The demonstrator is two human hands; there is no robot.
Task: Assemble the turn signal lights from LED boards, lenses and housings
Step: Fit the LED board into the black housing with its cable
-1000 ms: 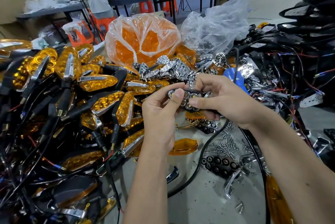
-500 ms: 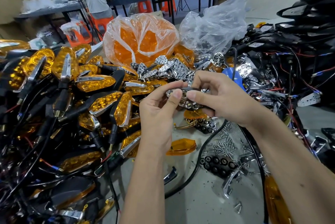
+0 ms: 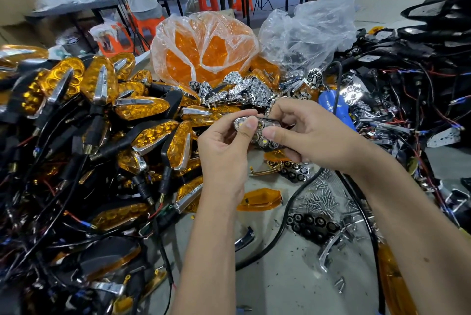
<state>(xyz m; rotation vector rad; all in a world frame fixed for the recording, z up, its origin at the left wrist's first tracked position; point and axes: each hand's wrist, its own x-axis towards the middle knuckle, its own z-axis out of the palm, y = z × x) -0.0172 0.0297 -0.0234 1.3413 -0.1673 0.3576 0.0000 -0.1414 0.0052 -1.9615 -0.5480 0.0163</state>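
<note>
While both hands meet above the bench centre, the left hand (image 3: 224, 151) pinches the chrome reflector (image 3: 257, 133) at its 9 o'clock end and the right hand (image 3: 311, 136) grips its 3 o'clock end. Finished amber lights (image 3: 142, 108) crowd the bench from 9 o'clock, and wired black housings (image 3: 407, 90) from 2. Bare tabletop (image 3: 280, 284) lies at 6, with a loose amber lens (image 3: 260, 200) and screws (image 3: 321, 200) just below the hands.

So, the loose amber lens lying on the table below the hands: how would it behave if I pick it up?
The amber lens looks like a thin moulded plastic shell, so probably light and stiff. Its glossy surface may be slippery. It lies flat, so it should slide when pushed, not roll.
</note>
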